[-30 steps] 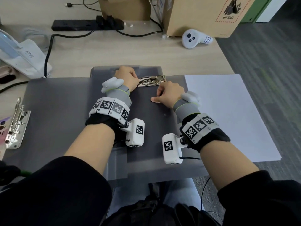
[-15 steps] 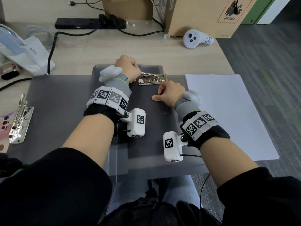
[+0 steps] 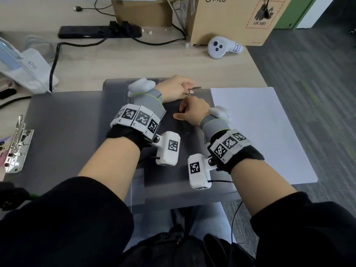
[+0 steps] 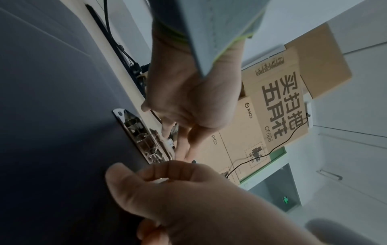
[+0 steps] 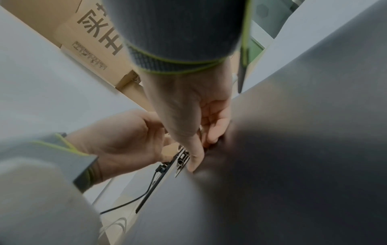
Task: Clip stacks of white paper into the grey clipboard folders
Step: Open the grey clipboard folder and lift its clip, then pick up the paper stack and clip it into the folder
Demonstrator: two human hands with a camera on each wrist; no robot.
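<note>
Head view: the left hand is closed on the lever of the metal clip at the far edge of the grey clipboard folder. The right hand is curled just nearer, fingertips at the clip; whether anything is held cannot be told. The white paper stack lies right of both hands.

Left wrist view: fingers are seen pinching the clip.

Right wrist view: the thumb is pressed against the folder beside the clip.
</note>
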